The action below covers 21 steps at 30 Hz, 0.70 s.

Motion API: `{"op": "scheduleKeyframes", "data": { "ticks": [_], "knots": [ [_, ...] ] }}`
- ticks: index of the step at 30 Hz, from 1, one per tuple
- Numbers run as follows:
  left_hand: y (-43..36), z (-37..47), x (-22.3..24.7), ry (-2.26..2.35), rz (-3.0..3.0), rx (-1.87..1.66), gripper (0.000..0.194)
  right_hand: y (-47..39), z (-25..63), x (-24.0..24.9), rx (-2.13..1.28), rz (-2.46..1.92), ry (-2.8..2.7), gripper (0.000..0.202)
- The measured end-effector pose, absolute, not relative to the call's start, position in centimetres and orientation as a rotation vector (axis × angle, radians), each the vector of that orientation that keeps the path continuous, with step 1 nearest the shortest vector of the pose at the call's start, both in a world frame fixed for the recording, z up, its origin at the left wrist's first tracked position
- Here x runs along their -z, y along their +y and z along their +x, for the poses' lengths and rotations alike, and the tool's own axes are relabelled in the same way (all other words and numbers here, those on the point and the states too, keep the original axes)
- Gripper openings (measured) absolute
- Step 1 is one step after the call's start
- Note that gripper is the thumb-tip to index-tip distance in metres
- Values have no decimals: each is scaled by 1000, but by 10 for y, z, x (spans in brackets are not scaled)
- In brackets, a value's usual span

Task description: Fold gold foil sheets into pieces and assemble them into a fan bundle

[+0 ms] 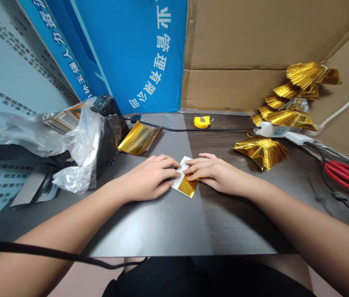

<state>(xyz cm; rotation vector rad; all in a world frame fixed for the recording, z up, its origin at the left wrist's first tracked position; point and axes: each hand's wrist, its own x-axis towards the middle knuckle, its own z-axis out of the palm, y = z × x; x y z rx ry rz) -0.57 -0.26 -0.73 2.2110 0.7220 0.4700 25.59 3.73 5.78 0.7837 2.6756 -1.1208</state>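
Even pressure, square edges

I see the small, shiny gold-and-white paper (188,187) between the near and far edges of the grey and dark-brown table (149,239). My left hand (148,176) has fingertips on its white part, my right hand (216,174) reaches over the gold; both sets of fingers lie slightly apart, clamped on nothing. I'd steady with the left, press lightly with the right and avoid stray creases

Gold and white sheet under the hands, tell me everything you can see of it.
The sheet looks like thin paper, partly plain white, partly shiny gold, and seems folded. It lies at a slant, roughly flat, on the table, between the left hand and right hand, which touch it and hide some.
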Motion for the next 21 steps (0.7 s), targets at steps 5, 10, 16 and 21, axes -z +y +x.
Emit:
{"op": "scheduleKeyframes", "data": {
  "ticks": [5,10,16,21],
  "knots": [
    [-3,-5,2,715,2208,-476,25,36,251,-64,1111,802,2716,22],
    [-5,-2,-3,669,2161,-516,25,33,246,-65,1242,800,2722,22],
    [-9,4,-6,578,2116,-596,21,27,241,-67,1384,801,2646,20],
    [-7,6,-2,862,1944,-717,29,26,239,-66,1398,685,2675,22]
  ]
}}
